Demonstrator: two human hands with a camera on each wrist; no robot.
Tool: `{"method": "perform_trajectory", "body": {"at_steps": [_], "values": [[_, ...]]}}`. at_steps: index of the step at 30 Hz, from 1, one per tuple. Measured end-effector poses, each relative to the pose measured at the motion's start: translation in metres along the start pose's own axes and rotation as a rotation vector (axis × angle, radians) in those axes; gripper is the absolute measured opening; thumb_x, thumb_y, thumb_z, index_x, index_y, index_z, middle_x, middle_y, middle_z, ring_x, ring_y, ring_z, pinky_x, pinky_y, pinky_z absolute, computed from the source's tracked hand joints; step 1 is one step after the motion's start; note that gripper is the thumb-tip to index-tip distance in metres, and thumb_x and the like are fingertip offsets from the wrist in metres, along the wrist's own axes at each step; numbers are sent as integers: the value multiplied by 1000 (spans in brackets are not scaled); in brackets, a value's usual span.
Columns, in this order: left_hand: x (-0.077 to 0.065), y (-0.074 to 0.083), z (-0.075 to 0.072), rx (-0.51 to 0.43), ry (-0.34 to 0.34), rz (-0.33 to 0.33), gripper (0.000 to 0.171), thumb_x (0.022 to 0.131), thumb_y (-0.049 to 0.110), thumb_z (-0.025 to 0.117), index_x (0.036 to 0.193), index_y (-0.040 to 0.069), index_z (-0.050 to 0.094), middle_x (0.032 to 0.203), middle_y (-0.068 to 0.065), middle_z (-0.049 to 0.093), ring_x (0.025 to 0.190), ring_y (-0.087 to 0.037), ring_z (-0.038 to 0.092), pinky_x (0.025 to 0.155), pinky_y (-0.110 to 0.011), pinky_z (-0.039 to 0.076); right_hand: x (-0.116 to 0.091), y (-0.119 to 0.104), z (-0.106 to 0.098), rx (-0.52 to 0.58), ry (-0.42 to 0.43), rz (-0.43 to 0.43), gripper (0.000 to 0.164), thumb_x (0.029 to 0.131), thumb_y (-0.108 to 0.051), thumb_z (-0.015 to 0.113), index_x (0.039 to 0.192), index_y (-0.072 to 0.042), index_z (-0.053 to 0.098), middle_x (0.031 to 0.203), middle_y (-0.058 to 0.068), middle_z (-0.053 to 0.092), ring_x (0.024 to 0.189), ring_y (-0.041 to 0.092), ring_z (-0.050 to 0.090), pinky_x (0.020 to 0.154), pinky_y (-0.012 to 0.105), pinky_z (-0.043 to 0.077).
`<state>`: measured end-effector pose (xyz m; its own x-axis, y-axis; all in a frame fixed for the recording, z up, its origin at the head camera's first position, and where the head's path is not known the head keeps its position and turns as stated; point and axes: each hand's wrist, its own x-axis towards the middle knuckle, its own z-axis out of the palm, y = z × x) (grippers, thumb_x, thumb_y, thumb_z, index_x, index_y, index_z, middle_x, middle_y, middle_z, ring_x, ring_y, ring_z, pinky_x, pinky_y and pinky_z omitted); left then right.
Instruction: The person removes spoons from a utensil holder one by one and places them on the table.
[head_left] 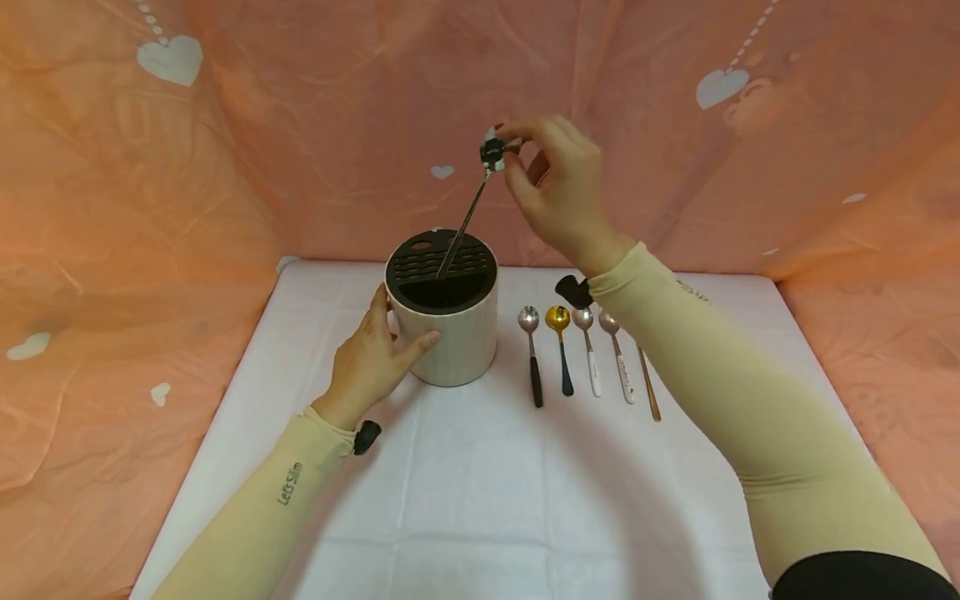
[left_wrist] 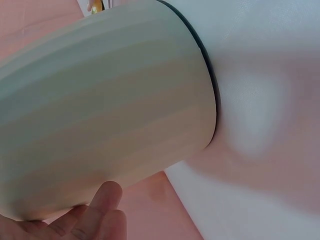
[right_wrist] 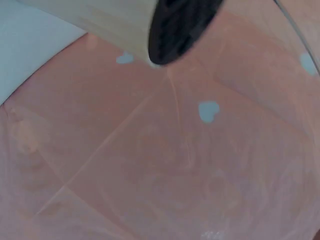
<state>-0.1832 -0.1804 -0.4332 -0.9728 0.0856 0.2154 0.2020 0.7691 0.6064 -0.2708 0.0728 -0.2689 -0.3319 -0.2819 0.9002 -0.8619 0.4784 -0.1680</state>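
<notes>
A white cylindrical utensil holder (head_left: 457, 346) with a black slotted lid (head_left: 408, 279) stands on the table. My left hand (head_left: 371, 362) grips its left side, thumb across the front; in the left wrist view several fingers (left_wrist: 107, 200) lie against the holder's wall (left_wrist: 110, 100). Above the lid, my right hand (head_left: 558, 179) pinches a metal spoon (head_left: 471, 208) by its shiny bowl end. The spoon's thin handle slants down to the lid's large front opening; how far it goes in is hard to tell. The right wrist view shows part of the lid (right_wrist: 180, 30), but not the fingers.
Right of the holder lies a row of several spoons: one with a black handle (head_left: 535, 379), a gold-bowled one (head_left: 558, 318), two with white handles (head_left: 594, 375), and a gold handle (head_left: 651, 392) partly hidden by the right sleeve. A pink curtain (head_left: 337, 125) hangs behind the white-covered table (head_left: 480, 500).
</notes>
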Motion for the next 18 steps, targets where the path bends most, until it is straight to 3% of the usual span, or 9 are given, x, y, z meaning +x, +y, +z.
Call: {"method": "perform_trajectory", "body": {"at_steps": [2,4,10,14,18], "values": [[0,0,0,2,2,0,106,86,72,59,161,19,6,145,-17,48,101,-35,64,71,-56,49,-1,4,-12,49,22,61,18,90,4,62,104,-1,72,102,6,71,56,8,51,58,19,41],[0,0,-1,5,2,-4,106,86,72,59,161,18,6,144,-17,48,100,-36,64,71,-56,48,-5,8,-24,88,-7,154,19,90,4,63,105,-1,72,102,5,71,54,8,47,56,19,38],[-2,-1,-3,5,1,-15,106,86,72,59,161,18,6,144,-17,48,100,-35,64,72,-56,48,-36,17,-56,141,-253,406,19,92,-1,66,110,-6,73,103,1,68,54,13,45,52,23,36],[-3,-3,-3,3,-1,-20,106,86,72,59,161,19,6,144,-17,49,101,-35,64,73,-56,48,-66,26,-70,142,-399,457,19,94,-4,66,112,-8,72,103,-2,67,56,16,48,50,24,38],[-4,-4,-3,3,2,-18,106,86,72,59,161,19,6,144,-17,49,101,-35,64,72,-56,48,-92,35,-79,145,-465,479,19,93,-1,65,110,-8,72,101,0,65,60,16,51,52,23,41]]}}
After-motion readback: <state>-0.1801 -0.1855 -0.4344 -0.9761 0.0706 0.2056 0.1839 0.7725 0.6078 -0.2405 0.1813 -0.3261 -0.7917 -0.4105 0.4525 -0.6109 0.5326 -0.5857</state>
